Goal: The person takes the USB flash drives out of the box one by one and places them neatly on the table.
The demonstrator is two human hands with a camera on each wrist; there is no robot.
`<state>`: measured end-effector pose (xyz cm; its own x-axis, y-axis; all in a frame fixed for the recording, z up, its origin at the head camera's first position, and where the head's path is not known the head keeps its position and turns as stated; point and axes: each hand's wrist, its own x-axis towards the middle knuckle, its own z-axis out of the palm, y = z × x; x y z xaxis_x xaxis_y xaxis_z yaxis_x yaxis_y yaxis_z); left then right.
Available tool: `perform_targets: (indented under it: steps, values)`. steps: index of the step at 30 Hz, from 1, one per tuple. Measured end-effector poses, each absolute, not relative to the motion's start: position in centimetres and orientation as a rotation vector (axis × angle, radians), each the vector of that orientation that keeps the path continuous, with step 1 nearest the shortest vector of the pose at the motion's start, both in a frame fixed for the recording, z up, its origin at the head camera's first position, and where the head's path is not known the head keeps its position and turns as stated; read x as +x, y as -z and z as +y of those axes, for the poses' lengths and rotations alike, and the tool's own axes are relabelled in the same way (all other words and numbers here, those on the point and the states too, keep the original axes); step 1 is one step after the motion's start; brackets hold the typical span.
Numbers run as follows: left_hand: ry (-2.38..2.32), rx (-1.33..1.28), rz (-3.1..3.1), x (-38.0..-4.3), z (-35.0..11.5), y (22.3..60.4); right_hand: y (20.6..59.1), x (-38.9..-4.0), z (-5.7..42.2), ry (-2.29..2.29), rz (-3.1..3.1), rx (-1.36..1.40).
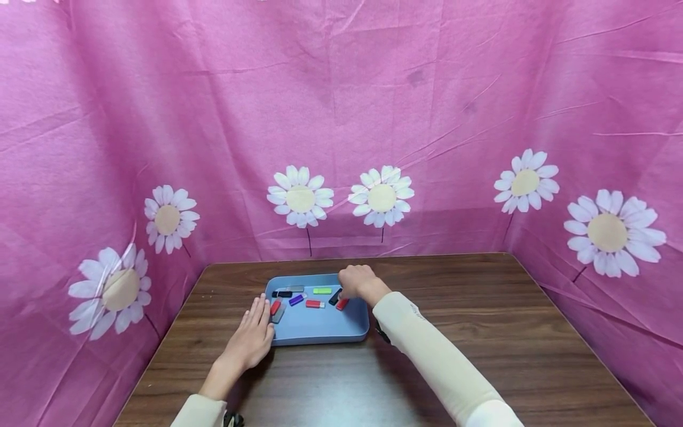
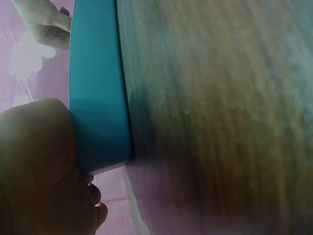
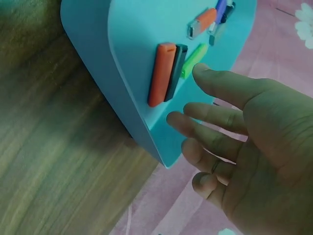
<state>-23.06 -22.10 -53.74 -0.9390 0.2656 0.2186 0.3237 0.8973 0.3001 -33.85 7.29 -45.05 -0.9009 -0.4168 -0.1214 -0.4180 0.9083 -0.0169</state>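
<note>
The tray [image 1: 322, 327] on the table [image 1: 480, 338] holds flash drives [image 1: 313, 304].

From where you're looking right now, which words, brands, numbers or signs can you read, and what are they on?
No text can be read for certain.
Right sleeve: a small dark marking, perhaps lettering, too small and blurred to read.
USB sticks: no lettering can be made out.
Blue tray: no lettering visible.

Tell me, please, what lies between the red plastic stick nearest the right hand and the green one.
A black plastic stick; the right wrist view shows it.
</note>
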Motion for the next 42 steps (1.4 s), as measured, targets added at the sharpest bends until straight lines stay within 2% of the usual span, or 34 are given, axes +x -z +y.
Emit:
perform_targets:
  steps: [17,42]
  values:
    - [0.613,-0.448,-2.922,-22.7,-21.9,53.0,46.9,-33.7,6.0,-0.237,2.915,-0.560]
    - [0.629,-0.415,-3.015,-22.3,-21.7,51.9,46.4,-33.2,6.8,-0.133,2.898,-0.648]
